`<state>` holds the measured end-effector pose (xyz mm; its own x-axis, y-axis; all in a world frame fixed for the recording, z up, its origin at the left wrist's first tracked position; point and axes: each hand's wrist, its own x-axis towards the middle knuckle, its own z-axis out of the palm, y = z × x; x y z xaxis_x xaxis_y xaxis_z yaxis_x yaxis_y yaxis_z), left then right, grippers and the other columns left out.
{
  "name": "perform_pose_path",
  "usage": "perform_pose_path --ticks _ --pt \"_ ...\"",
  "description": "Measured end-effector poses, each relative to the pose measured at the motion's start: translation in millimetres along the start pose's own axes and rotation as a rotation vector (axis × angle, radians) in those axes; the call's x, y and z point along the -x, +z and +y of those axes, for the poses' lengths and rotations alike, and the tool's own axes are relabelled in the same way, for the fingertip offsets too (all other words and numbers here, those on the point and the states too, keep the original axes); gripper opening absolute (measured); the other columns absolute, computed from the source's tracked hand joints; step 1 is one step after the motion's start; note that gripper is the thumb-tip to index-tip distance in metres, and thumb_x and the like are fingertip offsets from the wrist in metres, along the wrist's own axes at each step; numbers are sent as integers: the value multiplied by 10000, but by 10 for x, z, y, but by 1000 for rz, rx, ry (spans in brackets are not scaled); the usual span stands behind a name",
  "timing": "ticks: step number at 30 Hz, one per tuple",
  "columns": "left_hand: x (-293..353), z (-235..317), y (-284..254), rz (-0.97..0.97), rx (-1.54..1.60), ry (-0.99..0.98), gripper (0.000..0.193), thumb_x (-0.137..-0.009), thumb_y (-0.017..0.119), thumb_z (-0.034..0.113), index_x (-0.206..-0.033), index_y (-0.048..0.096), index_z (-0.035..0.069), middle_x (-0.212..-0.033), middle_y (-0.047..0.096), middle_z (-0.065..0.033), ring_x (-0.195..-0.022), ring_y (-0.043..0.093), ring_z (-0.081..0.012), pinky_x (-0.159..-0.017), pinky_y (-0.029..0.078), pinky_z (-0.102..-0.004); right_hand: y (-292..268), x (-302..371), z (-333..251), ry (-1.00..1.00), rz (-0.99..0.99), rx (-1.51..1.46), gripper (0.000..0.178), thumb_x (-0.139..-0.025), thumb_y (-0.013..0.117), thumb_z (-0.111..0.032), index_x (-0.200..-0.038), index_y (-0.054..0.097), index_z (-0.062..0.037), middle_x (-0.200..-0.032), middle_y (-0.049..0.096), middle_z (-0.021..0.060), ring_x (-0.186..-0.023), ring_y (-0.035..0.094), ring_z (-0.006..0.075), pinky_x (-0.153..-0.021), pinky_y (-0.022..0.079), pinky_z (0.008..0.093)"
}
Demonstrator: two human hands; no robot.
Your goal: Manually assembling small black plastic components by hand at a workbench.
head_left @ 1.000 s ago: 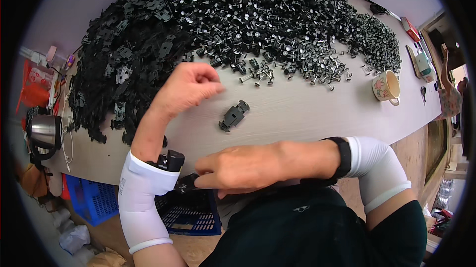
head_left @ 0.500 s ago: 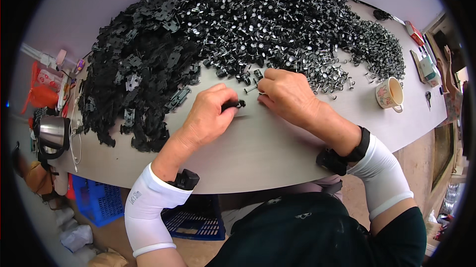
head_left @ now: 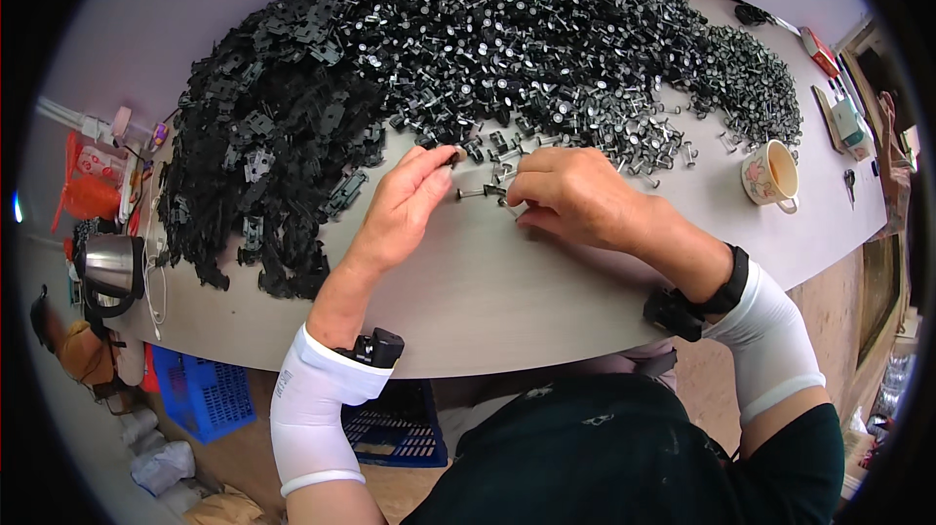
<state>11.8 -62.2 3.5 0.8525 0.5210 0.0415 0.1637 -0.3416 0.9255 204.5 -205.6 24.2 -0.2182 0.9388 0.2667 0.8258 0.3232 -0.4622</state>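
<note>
My left hand is raised over the table in front of the piles, fingers stretched together and thumb closed against them. At its fingertips sits a small dark part, mostly hidden. My right hand is closed in a pinch near the tabletop, with a small metal pin partly showing between thumb and forefinger. Just left of those fingertips lies a headed metal pin. Beyond both hands spreads a heap of round-headed metal pins with black pieces. Flat black plastic parts are piled to the left.
A cup with brown liquid stands at the right. Further right lie a small box and keys. A steel kettle and white cable are at the left. Blue crates sit below the table edge.
My left hand has shifted slightly left and away from me, and its curled fingers have straightened. The dark part now shows less at their tips. My right hand has moved slightly right and nearer.
</note>
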Motion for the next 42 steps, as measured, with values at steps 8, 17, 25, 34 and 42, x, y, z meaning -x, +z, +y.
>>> perform_pose_path --ticks 8,17,25,34,42 --pt "26 86 -52 -15 295 -232 257 -778 688 -33 -1012 582 -23 -872 608 -15 -625 537 -20 -495 425 -159 -17 -81 42 35 -164 -13 187 -690 728 -112 -810 611 -30 -850 598 105 -830 609 309 -708 496 407" --pt "33 23 -70 -71 390 -232 302 -806 639 -33 -1104 590 -32 -834 642 -51 -597 578 -65 -476 425 -169 -1 -124 9 75 27 -47 265 -661 748 -87 -874 617 -1 -865 593 131 -836 600 330 -721 500 403" --pt "48 128 -127 -105 383 -384 104 -834 641 38 -929 660 -2 -687 612 -8 -556 532 -49 -469 388 -172 137 -335 -85 -63 274 -56 375 -616 767 -8 -969 638 1 -844 592 115 -738 592 290 -622 501 362" --pt "36 149 -243 -144 703 -411 94 -828 616 16 -903 646 -32 -655 579 -40 -462 456 -57 -417 338 -175 36 -339 -214 -146 338 -68 349 -602 767 -54 -918 628 1 -810 583 99 -780 582 288 -658 497 376" --pt "81 118 -186 -190 717 -350 125 -819 617 11 -927 649 -44 -668 586 -43 -491 467 -46 -418 340 -178 116 -377 -105 -126 291 -78 358 -600 766 -42 -929 630 -8 -804 581 95 -779 580 280 -657 495 377"
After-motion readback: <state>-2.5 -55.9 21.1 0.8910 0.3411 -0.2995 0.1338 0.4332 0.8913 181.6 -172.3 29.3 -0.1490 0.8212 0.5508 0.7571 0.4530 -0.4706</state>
